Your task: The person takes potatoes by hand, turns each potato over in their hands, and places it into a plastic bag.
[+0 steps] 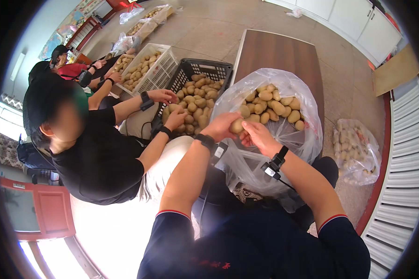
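Note:
Over the near side of an open clear plastic bag, my two hands meet around a potato. My left hand wraps it from the left, its fingers partly hidden behind it. From the right, my right hand closes on the same potato with thumb and fingers. Several loose potatoes lie inside the bag just beyond my hands. Dark straps with small devices circle both my wrists.
Left of the bag stands a black crate of potatoes, with a co-worker's hands over it. Beyond is a white crate of potatoes. A brown board lies behind the bag; a filled potato bag rests on the floor at right.

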### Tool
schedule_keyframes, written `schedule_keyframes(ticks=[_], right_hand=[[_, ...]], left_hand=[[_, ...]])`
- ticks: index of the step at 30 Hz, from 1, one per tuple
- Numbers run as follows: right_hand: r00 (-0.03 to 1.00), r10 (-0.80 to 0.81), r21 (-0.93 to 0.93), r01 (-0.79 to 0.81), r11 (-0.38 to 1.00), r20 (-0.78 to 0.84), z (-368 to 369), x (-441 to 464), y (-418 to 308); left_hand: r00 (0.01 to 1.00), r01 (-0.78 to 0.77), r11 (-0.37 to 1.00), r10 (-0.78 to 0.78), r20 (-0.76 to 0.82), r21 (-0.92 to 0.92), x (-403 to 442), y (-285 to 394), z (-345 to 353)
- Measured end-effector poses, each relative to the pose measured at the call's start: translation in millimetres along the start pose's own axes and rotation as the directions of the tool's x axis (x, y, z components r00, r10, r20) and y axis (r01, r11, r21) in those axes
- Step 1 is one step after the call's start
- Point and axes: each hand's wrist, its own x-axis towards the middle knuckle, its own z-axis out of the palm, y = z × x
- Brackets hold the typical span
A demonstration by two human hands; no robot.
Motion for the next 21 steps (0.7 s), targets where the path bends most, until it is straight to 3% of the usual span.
schedule_keyframes(ticks=[3, 5, 7, 8, 9, 11, 12, 14, 21], right_hand=[[0.997, -0.063, -0.06, 0.06, 0.996, -0.054, 1.8, -4.8, 1.1], [0.985, -0.104, -0.103, 0.091, 0.991, -0.137, -12.9, -7.6, 15.2], [0.933, -0.316, -0.489, 0.199, 0.85, -0.17, -37.1, 4.7, 53.9], [0.874, -0.427, -0.664, 0.179, 0.726, -0.231, -46.4, 3.0, 67.9], [0.874, -0.426, -0.666, 0.174, 0.726, -0.236, -53.1, -4.6, 70.0], [0.857, -0.387, -0.808, -0.054, 0.587, -0.339, -65.1, -18.8, 74.3], [0.857, -0.386, -0.806, -0.056, 0.589, -0.341, -67.6, -25.2, 74.9], [0.793, -0.42, -0.86, -0.238, 0.452, -0.441, -71.6, -34.6, 74.7], [0.751, -0.427, -0.861, -0.397, 0.319, -0.504, -82.1, -39.3, 78.1]], left_hand=[[0.996, 0.009, 0.998, -0.004, 0.093, -0.056, 4.0, -1.9, -8.1], [0.997, -0.059, 0.99, 0.065, 0.042, -0.132, 5.0, -0.1, -13.2], [0.995, -0.092, 0.957, 0.077, -0.062, -0.276, 6.1, 1.7, -20.5], [0.988, -0.108, 0.948, 0.069, -0.136, -0.301, 5.3, 4.8, -24.2], [0.989, -0.105, 0.947, 0.067, -0.131, -0.303, 5.3, 7.2, -26.9], [0.921, -0.245, 0.891, 0.092, -0.378, -0.381, 3.2, 10.1, -32.6], [0.922, -0.243, 0.892, 0.09, -0.377, -0.381, 4.1, 8.6, -39.1], [0.822, -0.37, 0.819, 0.068, -0.566, -0.438, 9.7, 1.3, -55.2], [0.681, -0.463, 0.771, -0.007, -0.732, -0.438, 14.8, -16.0, -90.8]])
